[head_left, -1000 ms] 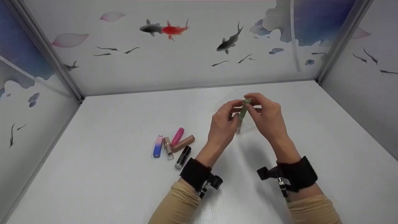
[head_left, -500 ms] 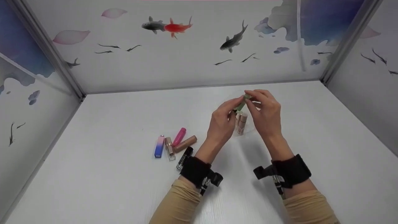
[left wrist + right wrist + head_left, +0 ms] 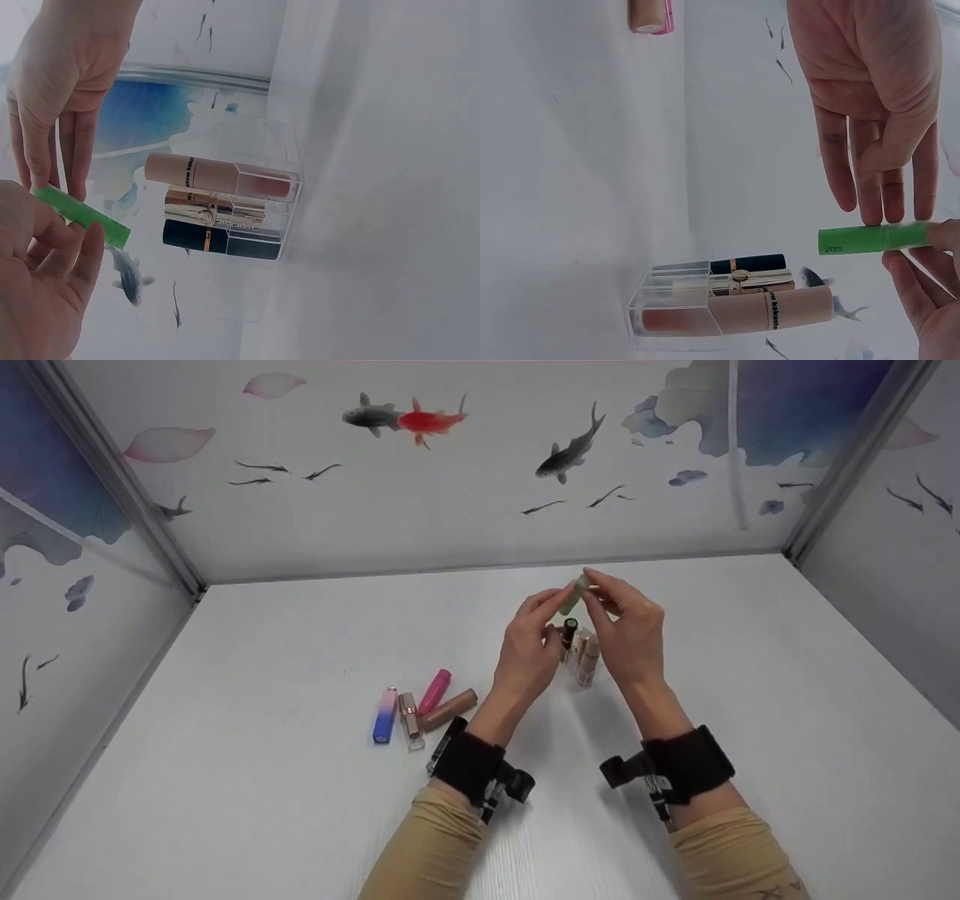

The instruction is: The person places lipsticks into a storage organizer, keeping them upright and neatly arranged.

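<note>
My right hand [image 3: 632, 637] pinches one end of a green lipstick tube [image 3: 851, 240] between thumb and fingers, holding it tilted in the air. Fingertips of my left hand [image 3: 527, 649] touch the tube's side, with its thumb apart from it in the right wrist view. Below and nearer me stands a clear acrylic holder [image 3: 292, 180]. In it are a beige-pink lip gloss tube [image 3: 214, 174], a gold lipstick [image 3: 180, 201] and a black lipstick [image 3: 187, 235], all upright. My left hand partly covers the holder in the head view.
Left of my left forearm lie a pink-and-blue lipstick [image 3: 385, 716], a gold lipstick with a clear end [image 3: 410, 718], a magenta tube [image 3: 435, 692] and a brown tube [image 3: 450, 710]. A black tube [image 3: 437, 754] is partly hidden by the wrist strap. Printed panels [image 3: 450, 525] wall the white table.
Both hands have moved up and away with the green tube, drifting slightly left. The holder and its tubes, mostly covered before, now show between my hands. The loose tubes lie as before.
</note>
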Demonstrator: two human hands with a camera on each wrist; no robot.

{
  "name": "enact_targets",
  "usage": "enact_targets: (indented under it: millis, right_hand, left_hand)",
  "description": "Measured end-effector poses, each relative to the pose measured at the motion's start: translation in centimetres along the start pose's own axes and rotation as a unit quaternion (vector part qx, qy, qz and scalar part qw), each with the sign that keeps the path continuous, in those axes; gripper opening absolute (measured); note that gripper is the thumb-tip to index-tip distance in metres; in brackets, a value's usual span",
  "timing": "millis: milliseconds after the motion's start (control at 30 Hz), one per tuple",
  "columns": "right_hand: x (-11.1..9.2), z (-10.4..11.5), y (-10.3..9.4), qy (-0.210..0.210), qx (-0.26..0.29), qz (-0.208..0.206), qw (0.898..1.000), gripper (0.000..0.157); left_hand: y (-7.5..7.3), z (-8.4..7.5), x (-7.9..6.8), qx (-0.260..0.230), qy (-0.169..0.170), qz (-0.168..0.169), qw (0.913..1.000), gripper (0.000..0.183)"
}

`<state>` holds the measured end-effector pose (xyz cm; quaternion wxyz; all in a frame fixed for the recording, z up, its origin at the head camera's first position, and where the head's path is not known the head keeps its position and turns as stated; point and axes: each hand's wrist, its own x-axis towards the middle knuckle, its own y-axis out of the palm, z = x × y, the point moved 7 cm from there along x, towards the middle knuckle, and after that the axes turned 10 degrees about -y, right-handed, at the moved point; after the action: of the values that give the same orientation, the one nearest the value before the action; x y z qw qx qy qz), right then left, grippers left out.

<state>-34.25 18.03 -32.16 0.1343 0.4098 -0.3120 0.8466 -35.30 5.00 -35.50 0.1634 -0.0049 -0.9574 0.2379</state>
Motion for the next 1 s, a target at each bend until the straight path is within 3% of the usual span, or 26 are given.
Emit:
enact_targets:
  millis: [300,600,1000]
  right_hand:
    - [-0.3,-0.9,1.7,-0.002,0.004,0.053,0.999,0.026]
    - [-0.8,-1.3,2.8,-0.027,-0.009,0.095,0.995,0.032]
    - [-1.3,-2.1,3.5,-0.034,-0.027,0.152,0.987,0.034]
  left_hand:
    - [0.6,1.5,0.4,0.0,-0.009,0.027,0.9996,0.064]
    - [0.8,2.5,0.4,-0.001,0.01,0.038,0.9992,0.063]
    - [1.6,3.3,0.2,0.025,-0.007,0.071,0.9971,0.063]
